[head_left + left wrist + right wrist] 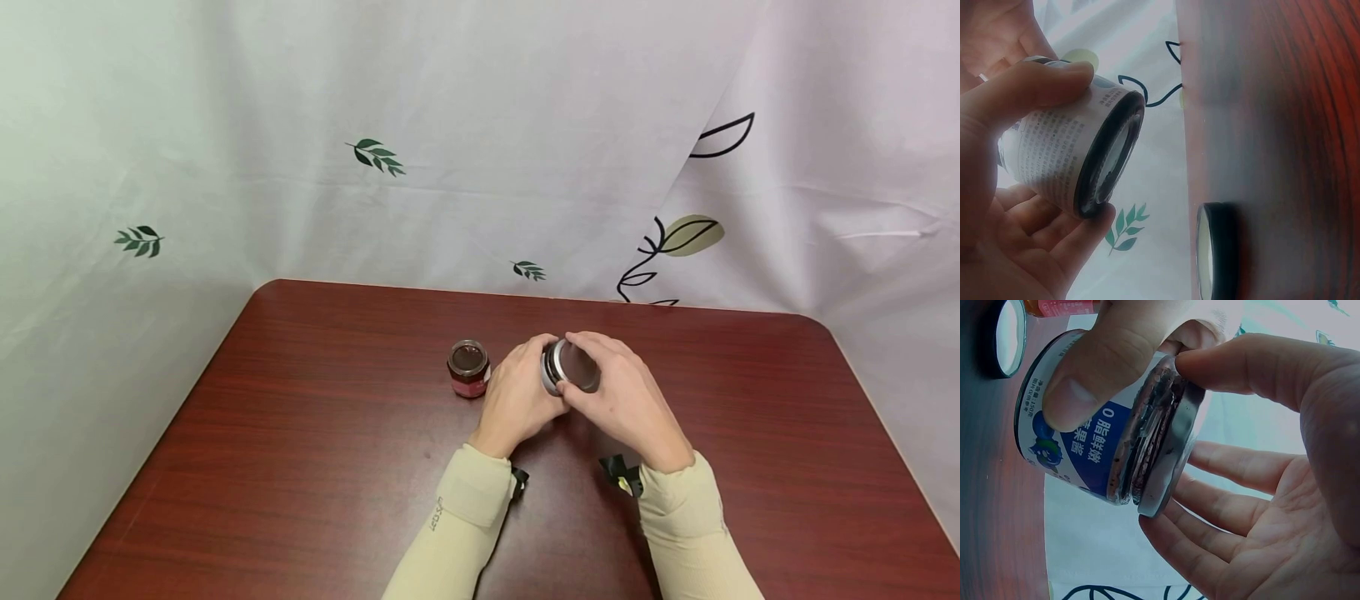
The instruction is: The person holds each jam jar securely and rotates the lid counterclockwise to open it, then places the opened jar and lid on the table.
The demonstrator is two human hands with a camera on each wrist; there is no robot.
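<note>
My left hand (519,396) grips a glass jar of jam (1097,456) with a white and blue blueberry label, tilted on its side above the table. Its thumb presses the label while the other fingers wrap beneath, near the base, in the left wrist view. Around the silver-edged lid (1175,456) the thumb and fingertips of my right hand (626,392) are curled. The lid sits at the jar's mouth, and a dark, glassy rim shows between lid and label. Left of my hands stands a second jar (468,375), upright and lidless, with dark contents and a red label.
A loose dark-rimmed lid (1225,250) lies on the reddish-brown wooden table (337,433), hidden from the head view behind my hands. Behind the table hangs a pale curtain (450,225) with leaf prints. Dark straps (618,475) show at my wrists.
</note>
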